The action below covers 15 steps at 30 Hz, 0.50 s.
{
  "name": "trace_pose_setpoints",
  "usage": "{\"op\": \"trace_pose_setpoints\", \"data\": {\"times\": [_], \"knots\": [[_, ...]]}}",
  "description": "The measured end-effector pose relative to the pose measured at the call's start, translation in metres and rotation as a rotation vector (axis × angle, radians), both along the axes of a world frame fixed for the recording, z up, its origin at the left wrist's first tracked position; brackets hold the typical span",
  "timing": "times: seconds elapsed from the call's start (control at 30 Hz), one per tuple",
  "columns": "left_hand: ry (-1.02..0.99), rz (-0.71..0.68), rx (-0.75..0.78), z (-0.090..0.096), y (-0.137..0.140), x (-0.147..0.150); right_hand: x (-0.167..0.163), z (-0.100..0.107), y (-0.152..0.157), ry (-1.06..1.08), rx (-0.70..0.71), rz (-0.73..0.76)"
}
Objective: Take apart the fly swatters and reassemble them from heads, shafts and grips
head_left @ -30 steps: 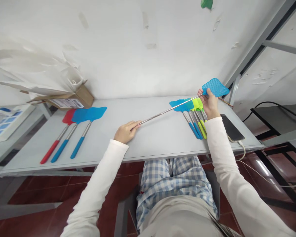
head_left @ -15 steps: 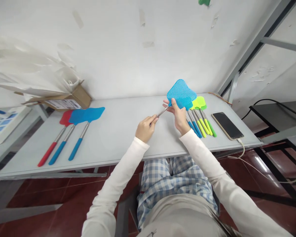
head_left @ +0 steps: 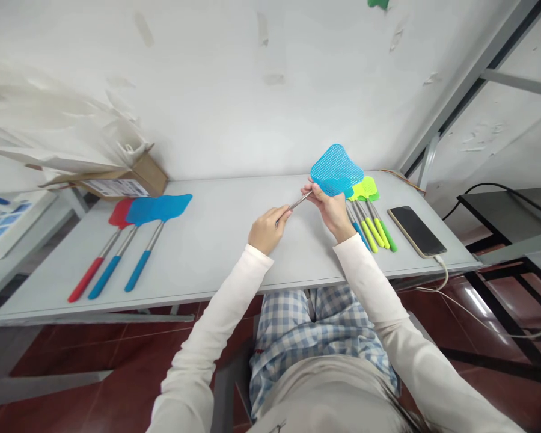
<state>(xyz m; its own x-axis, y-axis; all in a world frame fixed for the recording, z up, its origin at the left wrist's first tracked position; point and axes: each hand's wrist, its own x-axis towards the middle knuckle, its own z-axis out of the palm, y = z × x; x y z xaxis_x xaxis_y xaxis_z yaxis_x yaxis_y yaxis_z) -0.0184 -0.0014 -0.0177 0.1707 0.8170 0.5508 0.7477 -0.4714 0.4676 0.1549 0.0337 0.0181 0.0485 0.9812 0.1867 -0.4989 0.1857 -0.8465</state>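
Note:
A blue fly swatter (head_left: 336, 163) with a perforated head is held up over the table, tilted toward the wall. My left hand (head_left: 269, 229) is closed around the handle end, so the grip is mostly hidden. At the base of the head, my right hand (head_left: 328, 207) pinches the metal rod between thumb and fingers. Just right of that hand lies a row of several swatters with blue, yellow and green handles (head_left: 368, 234). Over on the left, a red swatter (head_left: 91, 269) and two blue swatters (head_left: 138, 270) lie side by side, their heads overlapping.
A phone (head_left: 417, 231) with a white cable lies at the right of the grey table (head_left: 225, 240). An opened cardboard box (head_left: 148, 173) stands at the back left, against the wall. A white tray with blue compartments (head_left: 9, 225) sits farther left. A metal frame rises at right.
My right hand has shifted slightly right along with the swatter's head, and the rod shows a little longer between my hands. My left hand keeps its grip.

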Motion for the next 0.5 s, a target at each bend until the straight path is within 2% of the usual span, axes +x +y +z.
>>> {"op": "trace_pose_setpoints", "data": {"times": [0.2, 0.33, 0.43, 0.5], "knots": [[0.043, 0.015, 0.012, -0.001, -0.001, -0.005, 0.0, 0.001, 0.002, 0.038, -0.051, -0.029], [0.048, 0.006, 0.051, -0.005, -0.006, -0.009, 0.002, 0.001, 0.006, 0.041, -0.028, -0.045], [0.061, -0.007, 0.113, -0.01, -0.014, -0.021, 0.021, 0.004, 0.017, 0.003, 0.002, -0.065], [0.071, 0.001, 0.148, -0.015, -0.021, -0.039, 0.05, 0.012, 0.028, -0.078, -0.011, -0.1]]}}
